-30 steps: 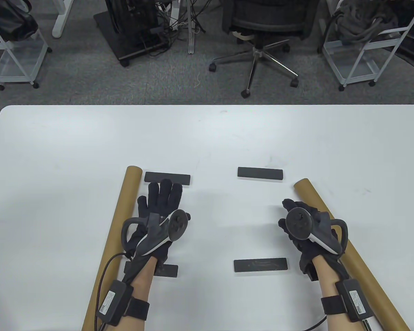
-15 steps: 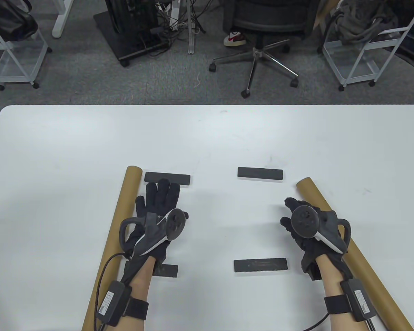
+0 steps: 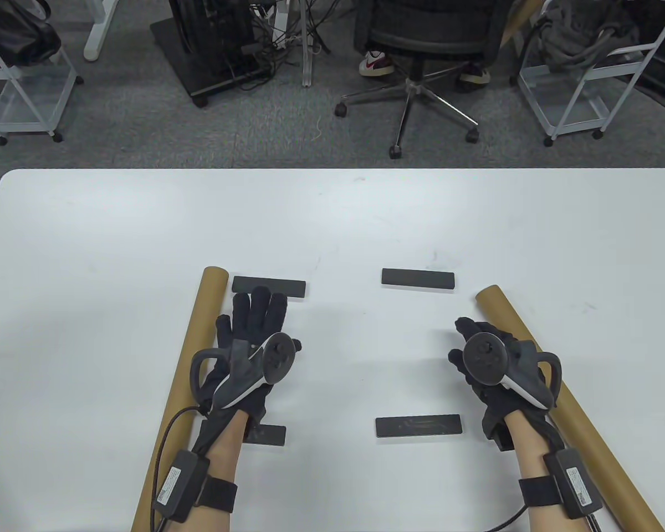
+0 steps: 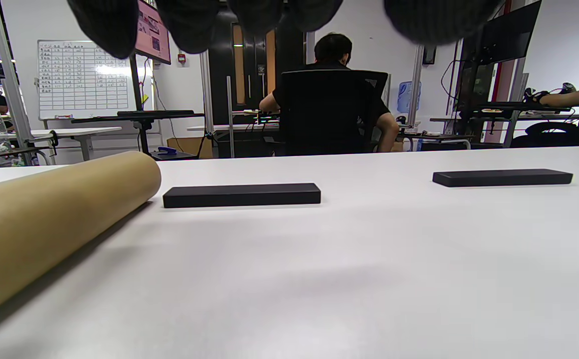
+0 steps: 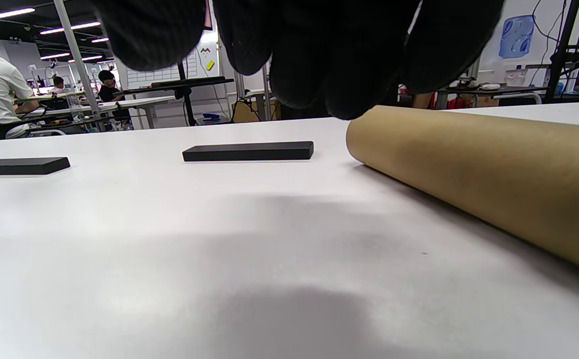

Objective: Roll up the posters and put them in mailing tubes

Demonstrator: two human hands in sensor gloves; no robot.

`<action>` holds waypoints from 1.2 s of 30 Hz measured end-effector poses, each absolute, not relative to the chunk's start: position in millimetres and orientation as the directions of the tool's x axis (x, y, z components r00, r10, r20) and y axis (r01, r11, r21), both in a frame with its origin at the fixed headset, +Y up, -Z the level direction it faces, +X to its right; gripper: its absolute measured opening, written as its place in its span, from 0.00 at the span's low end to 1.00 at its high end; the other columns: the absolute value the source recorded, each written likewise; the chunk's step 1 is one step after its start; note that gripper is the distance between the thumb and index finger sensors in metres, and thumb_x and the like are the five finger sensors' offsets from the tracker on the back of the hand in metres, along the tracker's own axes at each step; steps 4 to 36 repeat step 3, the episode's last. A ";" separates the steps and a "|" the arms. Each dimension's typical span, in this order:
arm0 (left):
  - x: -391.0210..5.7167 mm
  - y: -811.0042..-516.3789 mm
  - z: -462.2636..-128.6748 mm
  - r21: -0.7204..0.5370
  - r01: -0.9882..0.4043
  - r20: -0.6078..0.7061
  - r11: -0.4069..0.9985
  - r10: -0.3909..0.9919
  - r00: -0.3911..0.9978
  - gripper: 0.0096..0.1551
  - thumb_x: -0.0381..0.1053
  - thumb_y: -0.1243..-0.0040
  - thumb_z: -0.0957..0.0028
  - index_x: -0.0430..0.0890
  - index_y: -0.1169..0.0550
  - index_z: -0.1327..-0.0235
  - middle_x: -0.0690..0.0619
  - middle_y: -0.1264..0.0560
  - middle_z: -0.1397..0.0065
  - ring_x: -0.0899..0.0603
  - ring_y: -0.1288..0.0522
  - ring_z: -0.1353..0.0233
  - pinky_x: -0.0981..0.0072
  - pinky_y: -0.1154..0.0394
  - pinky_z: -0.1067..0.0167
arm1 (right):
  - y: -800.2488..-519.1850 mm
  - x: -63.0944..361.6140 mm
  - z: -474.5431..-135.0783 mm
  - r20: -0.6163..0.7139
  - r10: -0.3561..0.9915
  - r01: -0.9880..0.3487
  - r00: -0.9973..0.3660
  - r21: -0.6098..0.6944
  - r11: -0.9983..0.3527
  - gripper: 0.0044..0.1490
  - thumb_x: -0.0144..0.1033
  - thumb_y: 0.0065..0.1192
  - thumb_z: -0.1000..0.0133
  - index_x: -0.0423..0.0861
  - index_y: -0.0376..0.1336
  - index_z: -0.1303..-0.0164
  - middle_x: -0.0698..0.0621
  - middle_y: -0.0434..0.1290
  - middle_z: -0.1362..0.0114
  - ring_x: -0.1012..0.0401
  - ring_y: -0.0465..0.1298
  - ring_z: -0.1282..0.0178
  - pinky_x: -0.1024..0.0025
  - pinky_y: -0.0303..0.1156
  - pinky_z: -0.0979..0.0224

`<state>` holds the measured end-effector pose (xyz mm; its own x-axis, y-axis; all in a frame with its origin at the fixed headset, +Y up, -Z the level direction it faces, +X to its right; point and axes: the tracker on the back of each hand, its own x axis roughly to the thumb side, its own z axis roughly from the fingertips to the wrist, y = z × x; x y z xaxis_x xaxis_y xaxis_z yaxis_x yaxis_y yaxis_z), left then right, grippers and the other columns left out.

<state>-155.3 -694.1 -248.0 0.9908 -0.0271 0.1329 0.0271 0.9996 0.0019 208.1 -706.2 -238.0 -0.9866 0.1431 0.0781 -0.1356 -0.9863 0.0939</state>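
Note:
Two brown cardboard mailing tubes lie on the white table [image 3: 332, 221]. The left tube [image 3: 185, 377] is beside my left hand [image 3: 274, 324], which lies palm down with fingers spread and holds nothing. The right tube [image 3: 582, 421] runs under the outer side of my right hand [image 3: 461, 341], whose fingers curl loosely and are empty. Several flat black bars mark a rectangle between the tubes: far left [image 3: 269, 286], far right [image 3: 418, 277], near right [image 3: 418, 425]. Any white poster under them is hard to tell from the table. The wrist views show the left tube [image 4: 45, 219] and the right tube [image 5: 469, 164] close by.
An office chair [image 3: 421, 50] with a seated person's shoes stands beyond the table's far edge. White wire carts [image 3: 582, 94] and cables are on the floor behind. The near left bar [image 3: 266, 435] is partly under my left forearm.
My left hand has drifted slightly left and back. My right hand shifted a little beside the right tube. A person's shoes have appeared at the chair.

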 end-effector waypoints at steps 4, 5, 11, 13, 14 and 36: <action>-155.4 -694.4 -247.9 0.004 0.026 0.133 1.000 -0.027 0.991 0.48 0.67 0.57 0.42 0.54 0.52 0.10 0.48 0.55 0.05 0.32 0.48 0.09 0.33 0.43 0.18 | -706.1 208.3 -237.9 0.077 0.151 -0.143 -0.986 0.099 -0.985 0.42 0.47 0.54 0.42 0.41 0.53 0.20 0.37 0.65 0.20 0.36 0.69 0.25 0.31 0.63 0.26; -155.4 -694.4 -247.9 0.004 0.026 0.133 1.000 -0.027 0.991 0.48 0.67 0.57 0.42 0.54 0.52 0.10 0.48 0.55 0.05 0.32 0.48 0.09 0.33 0.43 0.18 | -706.1 208.3 -237.9 0.077 0.151 -0.143 -0.986 0.099 -0.985 0.42 0.47 0.54 0.42 0.41 0.53 0.20 0.37 0.65 0.20 0.36 0.69 0.25 0.31 0.63 0.26; -155.4 -694.4 -247.9 0.004 0.026 0.133 1.000 -0.027 0.991 0.48 0.67 0.57 0.42 0.54 0.52 0.10 0.48 0.55 0.05 0.32 0.48 0.09 0.33 0.43 0.18 | -706.1 208.3 -237.9 0.077 0.151 -0.143 -0.986 0.099 -0.985 0.42 0.47 0.54 0.42 0.41 0.53 0.20 0.37 0.65 0.20 0.36 0.69 0.25 0.31 0.63 0.26; -155.4 -694.4 -247.9 0.004 0.026 0.133 1.000 -0.027 0.991 0.48 0.67 0.57 0.42 0.54 0.52 0.10 0.48 0.55 0.05 0.32 0.48 0.09 0.33 0.43 0.18 | -706.1 208.3 -237.9 0.077 0.151 -0.143 -0.986 0.099 -0.985 0.42 0.47 0.54 0.42 0.41 0.53 0.20 0.37 0.65 0.20 0.36 0.69 0.25 0.31 0.63 0.26; -155.4 -694.4 -247.9 0.004 0.026 0.133 1.000 -0.027 0.991 0.48 0.67 0.57 0.42 0.54 0.52 0.10 0.48 0.55 0.05 0.32 0.48 0.09 0.33 0.43 0.18 | -706.1 208.3 -237.9 0.077 0.151 -0.143 -0.986 0.099 -0.985 0.42 0.47 0.54 0.42 0.41 0.53 0.20 0.37 0.65 0.20 0.36 0.69 0.25 0.31 0.63 0.26; -155.4 -694.4 -247.9 0.004 0.026 0.133 1.000 -0.027 0.991 0.48 0.67 0.57 0.42 0.54 0.52 0.10 0.48 0.55 0.05 0.32 0.48 0.09 0.33 0.43 0.18 | -706.1 208.3 -237.9 0.077 0.151 -0.143 -0.986 0.099 -0.985 0.42 0.47 0.54 0.42 0.41 0.53 0.20 0.37 0.65 0.20 0.36 0.69 0.25 0.31 0.63 0.26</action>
